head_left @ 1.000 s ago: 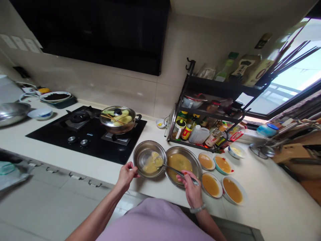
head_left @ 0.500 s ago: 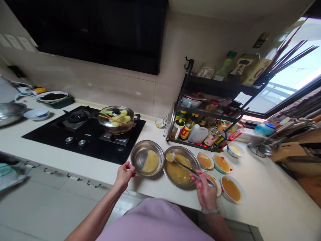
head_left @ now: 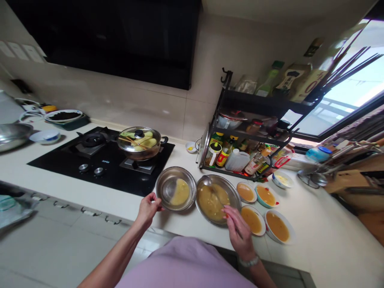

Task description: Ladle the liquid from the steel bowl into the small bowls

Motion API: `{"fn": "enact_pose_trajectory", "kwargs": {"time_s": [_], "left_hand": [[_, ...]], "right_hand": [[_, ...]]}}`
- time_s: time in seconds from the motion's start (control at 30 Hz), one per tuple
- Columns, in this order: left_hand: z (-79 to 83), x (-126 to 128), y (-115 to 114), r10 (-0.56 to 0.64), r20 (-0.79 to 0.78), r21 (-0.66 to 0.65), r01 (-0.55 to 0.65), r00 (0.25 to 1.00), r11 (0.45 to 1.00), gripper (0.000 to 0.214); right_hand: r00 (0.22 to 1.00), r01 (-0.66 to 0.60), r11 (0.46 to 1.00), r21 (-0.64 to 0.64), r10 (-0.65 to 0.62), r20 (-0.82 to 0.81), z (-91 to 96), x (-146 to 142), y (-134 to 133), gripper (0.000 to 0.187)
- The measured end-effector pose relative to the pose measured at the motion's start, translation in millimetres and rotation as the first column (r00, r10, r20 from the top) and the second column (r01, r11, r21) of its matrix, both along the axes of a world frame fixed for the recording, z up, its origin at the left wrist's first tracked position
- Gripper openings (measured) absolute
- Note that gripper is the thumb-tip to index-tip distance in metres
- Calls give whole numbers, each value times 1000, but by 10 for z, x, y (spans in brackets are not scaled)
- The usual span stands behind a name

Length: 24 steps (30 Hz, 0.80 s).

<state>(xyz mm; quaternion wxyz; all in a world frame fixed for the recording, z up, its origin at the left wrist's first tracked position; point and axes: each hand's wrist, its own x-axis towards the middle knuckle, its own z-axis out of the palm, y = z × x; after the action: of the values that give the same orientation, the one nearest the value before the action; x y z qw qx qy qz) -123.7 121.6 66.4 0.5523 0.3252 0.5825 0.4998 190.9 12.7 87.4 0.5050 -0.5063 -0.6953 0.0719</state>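
My left hand [head_left: 149, 207] pinches the near left rim of a round steel pan [head_left: 163, 182]. Pale yellow-brown liquid lies pooled on the right side of that pan, its left floor bare. Beside it, touching or nearly so, stands a wider steel basin [head_left: 235, 192] of the same-looking liquid with light bits in it. Closed around the handle of a long metal ladle [head_left: 221, 197], my right hand [head_left: 240, 232] is over the basin's near right rim. The ladle's head is at the basin's far left, blurred by motion.
Right of the basin sit several bowls of orange-brown liquid, one a white bowl [head_left: 277, 226]. Behind is a black rack [head_left: 240, 174] of bottles and jars. A lidded pot [head_left: 139, 154] with chopsticks on it stands on the black gas hob [head_left: 120, 180] to the left.
My right hand has moved slightly left and down with the ladle. The ladle's head, earlier loaded with liquid, now appears turned or tipped. My left hand stays on the pan's rim.
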Motion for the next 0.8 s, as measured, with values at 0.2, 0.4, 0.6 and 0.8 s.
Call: {"fn": "enact_pose_trajectory", "kwargs": {"time_s": [0.2,0.4,0.6,0.8], "left_hand": [[105,54,-21,-32,-10,4,32,999,999,35],[158,71,-50,-31,-11,-4,31,999,1000,35],[108,13,-42,-10,-23,-27,9,1000,1000,34],[56,-8,-22,-7,-17,-24,7,1000,1000,33]], "right_hand": [[987,-151,987,-48,148,-54,4,-360,314,32],[943,-196,955,-222,121,-311,-169,-492,382,22],[562,-108,879,-465,-332,-757,-183,-524,385,32],[429,-110,884,-454,-370,-824,-90,-455,359,29]]}}
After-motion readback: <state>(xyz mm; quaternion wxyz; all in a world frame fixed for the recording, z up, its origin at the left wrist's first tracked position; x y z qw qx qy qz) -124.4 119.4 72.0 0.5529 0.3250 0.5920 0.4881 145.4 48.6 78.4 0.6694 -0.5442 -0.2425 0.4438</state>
